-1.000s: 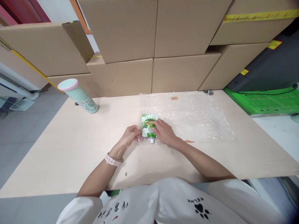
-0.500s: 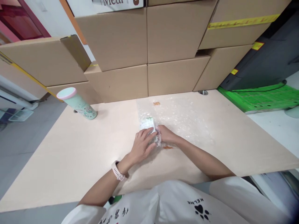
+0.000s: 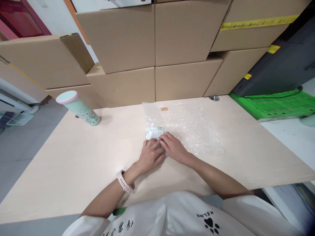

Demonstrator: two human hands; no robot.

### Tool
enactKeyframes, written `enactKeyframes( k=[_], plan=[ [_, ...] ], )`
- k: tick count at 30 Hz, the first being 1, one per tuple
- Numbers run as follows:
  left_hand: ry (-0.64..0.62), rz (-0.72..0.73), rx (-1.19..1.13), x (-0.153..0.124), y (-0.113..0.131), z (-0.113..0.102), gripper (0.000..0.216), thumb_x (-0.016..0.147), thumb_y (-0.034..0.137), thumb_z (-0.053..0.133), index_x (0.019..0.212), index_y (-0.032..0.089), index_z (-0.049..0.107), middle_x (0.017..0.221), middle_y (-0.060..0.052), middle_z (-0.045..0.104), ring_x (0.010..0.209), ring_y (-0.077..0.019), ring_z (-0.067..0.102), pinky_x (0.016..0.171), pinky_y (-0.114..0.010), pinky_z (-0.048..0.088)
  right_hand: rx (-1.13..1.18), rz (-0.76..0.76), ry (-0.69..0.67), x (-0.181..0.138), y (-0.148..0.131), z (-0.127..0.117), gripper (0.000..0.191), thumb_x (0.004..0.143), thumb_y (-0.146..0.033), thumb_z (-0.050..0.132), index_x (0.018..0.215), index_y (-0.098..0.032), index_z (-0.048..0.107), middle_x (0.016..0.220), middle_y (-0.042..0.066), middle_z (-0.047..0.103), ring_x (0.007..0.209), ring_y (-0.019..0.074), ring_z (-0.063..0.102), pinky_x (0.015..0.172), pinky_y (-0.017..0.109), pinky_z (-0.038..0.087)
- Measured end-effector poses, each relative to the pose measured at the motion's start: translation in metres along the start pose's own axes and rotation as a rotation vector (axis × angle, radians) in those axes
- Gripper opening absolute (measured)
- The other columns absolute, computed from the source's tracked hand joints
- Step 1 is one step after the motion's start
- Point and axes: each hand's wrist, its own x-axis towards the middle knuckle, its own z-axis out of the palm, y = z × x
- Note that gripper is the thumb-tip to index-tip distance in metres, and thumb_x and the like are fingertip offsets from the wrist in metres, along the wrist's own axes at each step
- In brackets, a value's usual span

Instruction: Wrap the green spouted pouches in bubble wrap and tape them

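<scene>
A sheet of clear bubble wrap (image 3: 194,127) lies flat on the table, and its left end covers a small white box with green print (image 3: 155,131). My left hand (image 3: 151,152) rests over the near part of the box, its fingers bent and pressed down on the wrapped edge. Against its fingertips lies my right hand (image 3: 173,147), with bent fingers holding the bubble wrap down on the box's right side. The near part of the box is hidden under both hands.
A mint-green tumbler with a pink rim (image 3: 78,108) stands at the table's left. Stacked cardboard boxes (image 3: 123,87) line the back edge. At the right are a green plastic crate (image 3: 270,105) and a dark grey case (image 3: 278,68). A metal fitting (image 3: 214,98) sits at the back.
My right hand has come from the box's right side up over its top, next to my left fingers. The wrap edge there now lies lower, and an orange mark near my right wrist is out of sight.
</scene>
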Motion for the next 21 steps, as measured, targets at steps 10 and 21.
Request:
enactKeyframes(
  k=[10, 21],
  plan=[
    [0.353, -0.819, -0.945, 0.002, -0.011, -0.013, 0.052, 0.085, 0.037, 0.062, 0.131, 0.022, 0.043, 0.098, -0.003, 0.061, 0.075, -0.0139, 0.061, 0.069, -0.029, 0.050, 0.008, 0.145, -0.069, 0.002, 0.003, 0.003, 0.037, 0.100, -0.032, 0.039, 0.130, -0.014, 0.051, 0.113, 0.015, 0.056, 0.096, 0.0248, 0.060, 0.086, 0.043, 0.049],
    [0.166, -0.058, -0.368, -0.009, 0.012, -0.008, 0.056, 0.091, 0.029, 0.059, 0.144, 0.023, 0.039, 0.150, -0.015, 0.042, 0.122, -0.0276, 0.048, 0.101, -0.047, 0.041, 0.826, 0.293, -0.218, 0.007, 0.009, -0.005, 0.028, 0.089, -0.033, 0.054, 0.108, -0.015, 0.063, 0.093, 0.005, 0.069, 0.080, 0.0171, 0.062, 0.071, 0.029, 0.049]
  ],
)
